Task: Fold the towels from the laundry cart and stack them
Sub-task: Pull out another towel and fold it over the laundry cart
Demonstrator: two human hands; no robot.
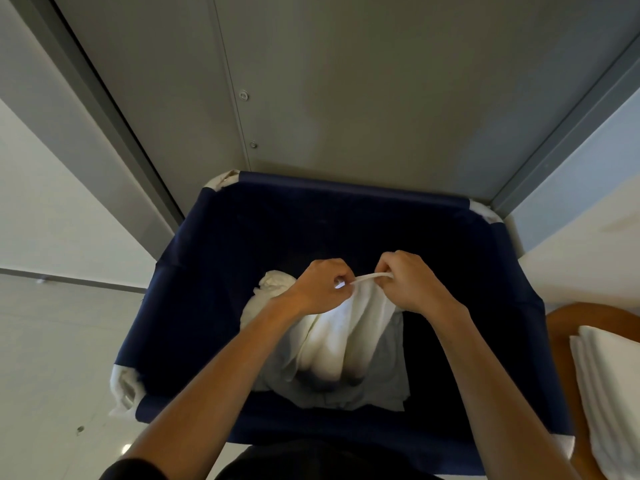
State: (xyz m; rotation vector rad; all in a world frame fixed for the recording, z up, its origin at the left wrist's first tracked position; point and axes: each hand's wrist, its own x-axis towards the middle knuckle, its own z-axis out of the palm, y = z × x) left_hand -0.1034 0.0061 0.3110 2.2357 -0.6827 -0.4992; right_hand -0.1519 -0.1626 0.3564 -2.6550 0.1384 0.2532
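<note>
Below the camera, two bare forearms reach out over the near rim of one navy laundry cart (194, 306), whose four corners each show white padding. Just off the cart's right rim, one stack of folded white towels (609, 393) lies on a wooden surface (561, 327); its layers cannot be counted exactly. Inside the cart, one white towel (339, 341) hangs in long folds from both hands, its lower part touching a pale grey cloth (391, 375) spread on the cart bottom. The left hand (320, 287) and the right hand (412, 282) sit close together above the middle of the cart, each with fingers curled and pinching the towel's top hem, a short taut strip of edge showing between them. One more white towel (273, 282) lies crumpled just behind the left wrist. Dark fabric walls stand well apart from the hands on every side, leaving open room to left, right and beyond. Past the far rim, touching or nearly touching it, rises a grey panel (381, 98) with two round fasteners; pale floor (52, 341) lies left of the cart.
</note>
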